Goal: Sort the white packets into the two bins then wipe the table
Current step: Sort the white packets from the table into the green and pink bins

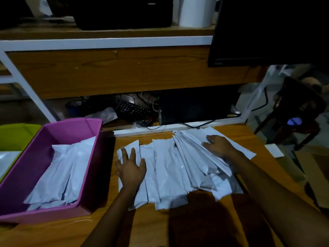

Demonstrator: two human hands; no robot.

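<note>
Leftmost, green bin (16, 136) at the table's left edge, only partly in view; something white shows inside it, too cut off to identify. Just right of it and touching, pink bin (67, 132), holding a loose pile (60, 173) of white packets lying flat and overlapping, slanted toward the near-left corner. Right of the pink bin, bare wooden table (142, 227). Left hand (130, 168) lies palm down, fingers straight and spread, pressing the leftmost of the white packets (167, 175), which sit in an overlapping row across the table's middle. Further right the row thickens into a fanned stack (194, 157), edges tilted up. Right hand (218, 145) rests on top of that stack at its far-right side, fingers relaxed and lightly bent, gripping nothing that can be seen. Beyond, a small white card (274, 150) near the table's right edge. Far side, under the shelf: dark keyboard (130, 107) and cables. Far right: black monitor (267, 29) above, dark chair (299, 107) off the table.
</note>
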